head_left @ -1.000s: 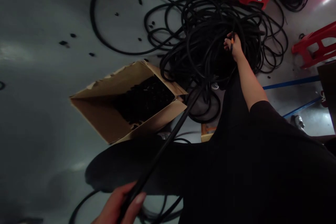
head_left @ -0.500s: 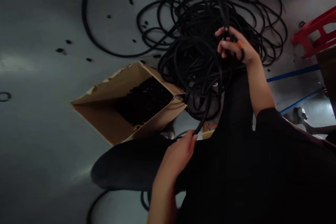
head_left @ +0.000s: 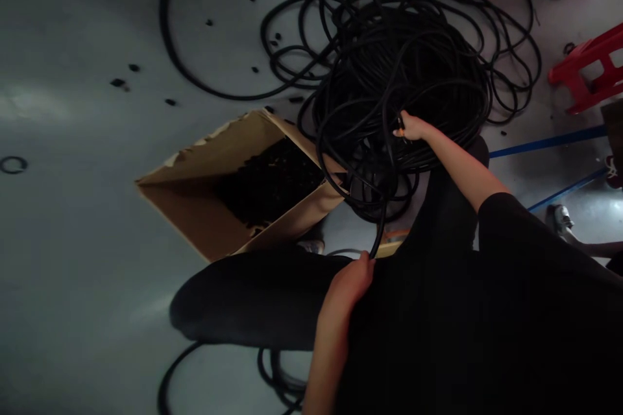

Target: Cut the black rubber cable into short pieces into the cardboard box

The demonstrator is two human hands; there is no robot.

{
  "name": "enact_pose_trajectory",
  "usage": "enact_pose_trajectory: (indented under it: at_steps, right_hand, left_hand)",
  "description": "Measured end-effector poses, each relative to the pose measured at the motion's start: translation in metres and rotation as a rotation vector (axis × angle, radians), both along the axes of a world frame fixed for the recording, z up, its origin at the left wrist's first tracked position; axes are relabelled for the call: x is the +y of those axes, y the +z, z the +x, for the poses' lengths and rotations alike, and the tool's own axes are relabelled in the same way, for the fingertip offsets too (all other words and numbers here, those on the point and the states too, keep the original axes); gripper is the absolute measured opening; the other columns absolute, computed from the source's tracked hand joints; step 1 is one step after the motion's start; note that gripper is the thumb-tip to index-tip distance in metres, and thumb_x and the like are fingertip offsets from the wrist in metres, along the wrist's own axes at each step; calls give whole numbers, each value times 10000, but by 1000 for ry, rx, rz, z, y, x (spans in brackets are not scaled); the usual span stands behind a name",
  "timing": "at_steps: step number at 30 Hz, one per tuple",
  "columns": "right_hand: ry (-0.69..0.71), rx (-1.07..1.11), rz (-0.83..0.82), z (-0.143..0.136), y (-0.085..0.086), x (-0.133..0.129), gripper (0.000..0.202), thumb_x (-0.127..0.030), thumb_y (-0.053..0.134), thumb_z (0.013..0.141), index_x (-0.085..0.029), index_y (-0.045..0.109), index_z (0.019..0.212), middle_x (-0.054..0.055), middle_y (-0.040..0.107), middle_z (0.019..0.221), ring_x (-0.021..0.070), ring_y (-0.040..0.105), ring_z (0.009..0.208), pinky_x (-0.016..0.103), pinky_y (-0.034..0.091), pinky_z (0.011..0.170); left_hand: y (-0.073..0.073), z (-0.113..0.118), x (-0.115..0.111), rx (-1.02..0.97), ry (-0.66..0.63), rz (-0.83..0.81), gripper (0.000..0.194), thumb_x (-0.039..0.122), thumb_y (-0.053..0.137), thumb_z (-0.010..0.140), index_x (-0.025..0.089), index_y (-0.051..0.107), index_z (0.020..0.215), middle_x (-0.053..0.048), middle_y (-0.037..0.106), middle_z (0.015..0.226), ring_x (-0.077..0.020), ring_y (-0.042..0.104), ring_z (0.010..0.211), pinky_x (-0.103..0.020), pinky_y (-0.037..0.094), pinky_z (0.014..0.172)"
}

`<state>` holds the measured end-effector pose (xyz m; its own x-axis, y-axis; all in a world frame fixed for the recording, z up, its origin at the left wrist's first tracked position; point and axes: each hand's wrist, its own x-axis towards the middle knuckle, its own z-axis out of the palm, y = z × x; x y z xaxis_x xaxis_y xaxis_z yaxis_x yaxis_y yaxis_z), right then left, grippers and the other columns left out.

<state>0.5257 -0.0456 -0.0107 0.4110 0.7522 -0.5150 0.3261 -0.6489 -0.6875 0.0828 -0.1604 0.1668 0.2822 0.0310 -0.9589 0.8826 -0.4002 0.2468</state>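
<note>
My left hand (head_left: 353,277) is closed round a black rubber hose (head_left: 382,230) just above my lap. From there the hose runs up into a large tangled pile of the same hose (head_left: 374,52) on the floor. My right hand (head_left: 413,126) reaches over the near side of that pile, its fingers closed on scissors (head_left: 401,132) with orange on the handle. Most of the scissors is hidden by the hand and lost against the dark coils. An open cardboard box (head_left: 195,230) stands left of the pile, with many short black pieces (head_left: 272,175) inside.
Small black pieces (head_left: 134,68) lie scattered on the grey floor. Red plastic stools (head_left: 586,71) stand at the right and top. Blue tape lines (head_left: 545,142) mark the floor. Another person's shoe (head_left: 562,215) shows at the right. More hose (head_left: 282,376) lies below my leg.
My right hand has moved down and left with the scissors, closer to the coils in front of me. My left hand has shifted slightly right, still on the hose.
</note>
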Motion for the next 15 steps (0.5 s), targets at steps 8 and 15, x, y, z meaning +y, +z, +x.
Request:
enact_pose_trajectory:
  at_steps: [8,15]
  right_hand:
    - [-308,-54,-2,-35,-34,14,407,-284,970,1033,-303,625,1248,94,864,1278,367,849,1439,611,600,1482]
    - [-622,-103,-110,-42,-82,50,485,-384,959,1106,-265,603,1412,162,904,1404,355,888,1496,528,637,1435]
  left_hand:
    - [-24,6,-5,-90,104,-5,511,296,332,1389,54,685,1666,-340,863,1618,-459,844,1593,-483,628,1246]
    - [-30,11,16,-111,211,-33,482,333,354,1404,122,676,1693,-300,888,1590,-424,858,1586,-445,643,1239]
